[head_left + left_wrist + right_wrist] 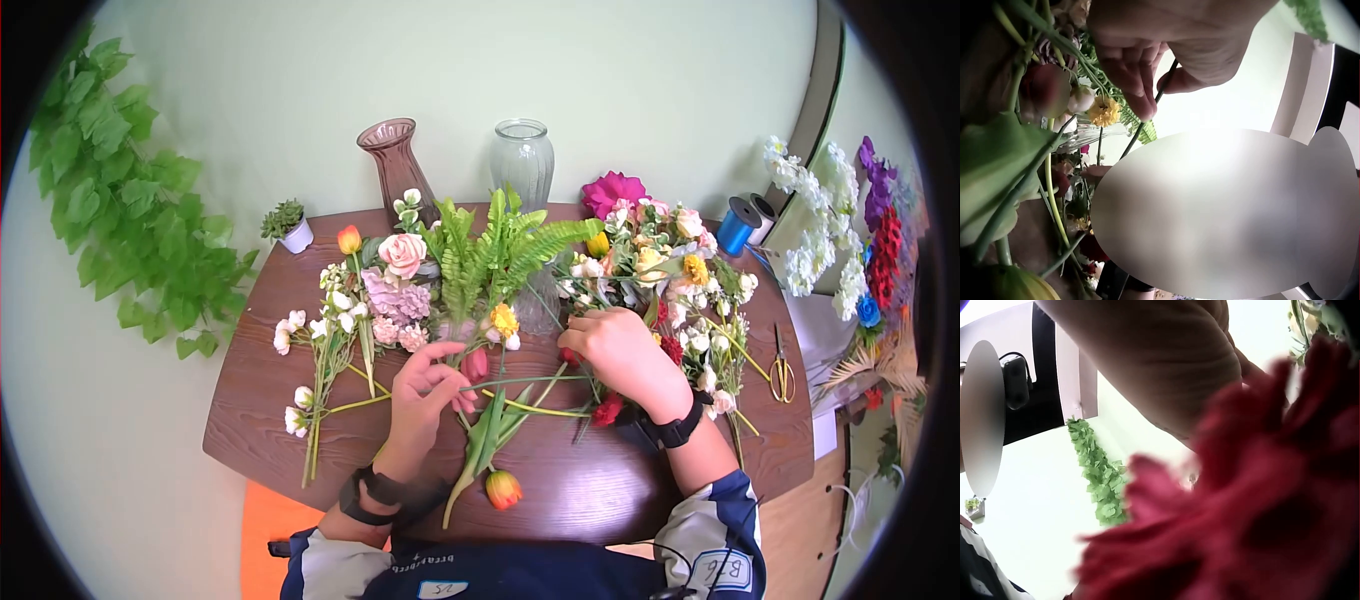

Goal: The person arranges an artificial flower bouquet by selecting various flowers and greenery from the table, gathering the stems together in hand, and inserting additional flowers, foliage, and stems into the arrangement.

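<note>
In the left wrist view, my left hand [1172,37] pinches a thin dark green stem [1130,145] between thumb and fingers. In the head view, this left hand [422,400] is left of the table's middle, and the green stem [525,380] runs from it toward my right hand [622,352]. The right hand is bent over the flowers at right, its fingertips hidden beneath it. A red flower [607,409] lies just below it and fills much of the right wrist view [1235,506]. Between the hands, an orange tulip [503,489] lies near the front.
A purple glass vase [392,165] and a clear vase [523,160] stand at the back. Green fern [490,250] is in the middle, with pink roses [402,255] and white flowers [297,420] leftward. Scissors [781,370] and a blue spool [738,226] are at right.
</note>
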### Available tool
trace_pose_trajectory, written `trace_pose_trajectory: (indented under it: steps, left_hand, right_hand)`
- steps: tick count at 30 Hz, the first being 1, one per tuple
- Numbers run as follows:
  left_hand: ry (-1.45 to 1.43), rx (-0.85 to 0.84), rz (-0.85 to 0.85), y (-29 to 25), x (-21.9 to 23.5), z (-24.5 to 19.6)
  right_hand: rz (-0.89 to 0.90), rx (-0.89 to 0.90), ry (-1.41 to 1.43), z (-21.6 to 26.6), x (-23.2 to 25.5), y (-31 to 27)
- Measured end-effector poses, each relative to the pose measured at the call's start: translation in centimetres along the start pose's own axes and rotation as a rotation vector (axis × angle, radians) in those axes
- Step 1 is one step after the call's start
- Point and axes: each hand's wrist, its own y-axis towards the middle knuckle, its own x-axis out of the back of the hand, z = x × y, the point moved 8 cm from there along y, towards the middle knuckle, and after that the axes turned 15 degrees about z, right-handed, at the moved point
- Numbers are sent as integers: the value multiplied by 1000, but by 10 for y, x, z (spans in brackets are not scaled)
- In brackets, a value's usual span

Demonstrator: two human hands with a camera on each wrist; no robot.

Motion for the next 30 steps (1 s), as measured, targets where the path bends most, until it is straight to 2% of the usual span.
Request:
trace_pose_trajectory:
  steps: [2, 4, 5, 6, 8, 9, 10, 12, 14, 17, 18, 20, 21, 22, 24, 26, 28, 30]
  left_hand:
    - [-39, 16, 42, 1, 0, 3]
    - [135, 190, 263, 4, -9, 23]
    - [180, 162, 331, 4, -14, 28]
    - [175, 164, 335, 3, -15, 32]
    - [383, 322, 415, -1, -28, 40]
    - [390, 366, 421, -2, -30, 47]
    - [385, 370, 422, -3, -33, 47]
    - [678, 212, 576, -2, -50, 33]
    - [729, 188, 591, -3, -54, 29]
    - [796, 172, 599, -4, -54, 31]
    - [816, 184, 593, -4, -52, 34]
    - [836, 166, 553, -5, -48, 39]
    - [859, 149, 515, -5, -45, 41]
    - [859, 149, 514, -5, -45, 43]
    - [928, 11, 452, -3, -45, 35]
    - [846, 58, 396, -1, -45, 31]
    - [762, 105, 349, 0, -45, 26]
    - [751, 113, 315, 2, -45, 22]
  right_hand:
    - [-29, 34, -38, 4, 10, -3]
    - [-61, 32, -46, 7, 24, -7]
    - [-98, 35, -58, 8, 33, -10]
    - [-94, 31, -58, 9, 36, -11]
    - [-280, 6, -103, 10, 55, -19]
    - [-347, 5, -131, 11, 61, -23]
    - [-341, 4, -128, 10, 63, -23]
    - [-454, 13, -35, 7, 75, -30]
    - [-459, 44, 36, 3, 78, -32]
    - [-654, 68, 367, -8, 86, -42]
    - [-652, 69, 367, -7, 84, -43]
    - [-840, -8, 775, -28, 77, -59]
    - [-906, 25, 882, -32, 76, -67]
    - [-999, -36, 825, -29, 86, -76]
    - [-1220, -31, 829, -37, 91, -96]
    - [-1258, -78, 866, -49, 92, -110]
    - [-1203, -75, 850, -49, 108, -116]
    - [-886, -400, 854, -60, 107, -105]
